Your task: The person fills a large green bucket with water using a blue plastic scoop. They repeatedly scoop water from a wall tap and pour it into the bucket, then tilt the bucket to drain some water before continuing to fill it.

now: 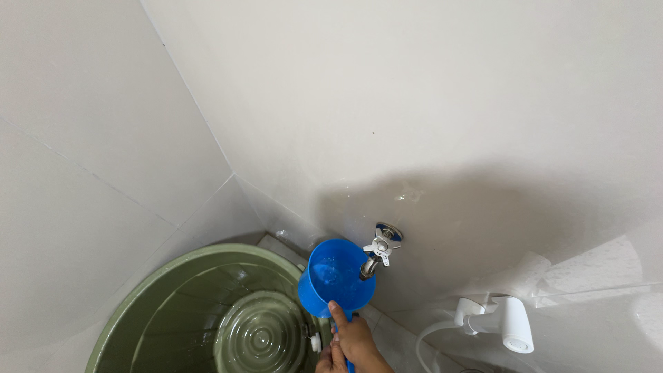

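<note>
A blue plastic dipper (337,278) with some water in it is held up under a metal wall tap (378,250) with a cross handle. The spout reaches over the dipper's rim. My right hand (357,338) grips the dipper's handle just below the bowl, with its index finger stretched up against the bowl. At the bottom edge my left hand (327,360) closes on the same handle from the left and is mostly cut off by the frame.
A large green tub (138,304) with water in its bottom stands in the corner at lower left. A white hand sprayer (510,323) with a hose hangs on the wall at lower right. Pale tiled walls surround everything.
</note>
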